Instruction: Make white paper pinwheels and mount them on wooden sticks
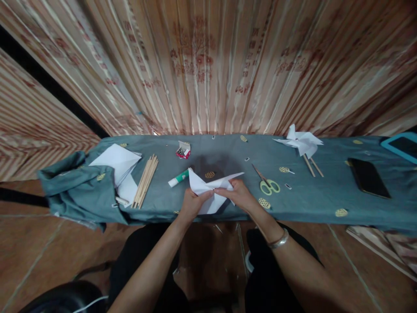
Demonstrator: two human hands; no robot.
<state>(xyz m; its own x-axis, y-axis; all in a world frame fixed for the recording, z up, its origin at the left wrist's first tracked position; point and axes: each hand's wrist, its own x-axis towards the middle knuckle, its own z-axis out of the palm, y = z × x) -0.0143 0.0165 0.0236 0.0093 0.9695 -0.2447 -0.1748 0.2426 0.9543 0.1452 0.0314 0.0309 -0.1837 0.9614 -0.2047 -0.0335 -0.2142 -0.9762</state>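
Between my two hands is a white paper pinwheel [211, 203], its folded blades pointing outward just above the front of the cloth-covered table. My left hand [194, 202] grips its left side, the thumb reaching to the middle. From the right, my right hand [237, 194] pinches the paper, with its thumb also at the centre. A small shiny spot, perhaps a pin head, shows between the thumbs. The fingers under the paper are hidden. Close by on the left lies a green and white glue stick [179, 177]; scissors [269, 187] with light green handles lie to the right.
Wooden sticks [145, 181] and white paper sheets [117, 161] lie at left on the green tablecloth [224, 150]. A small red box [183, 150] stands open behind. Finished-looking pinwheels [302, 141] on sticks, a black phone [368, 177] and a blue-edged device [402, 145] are at right.
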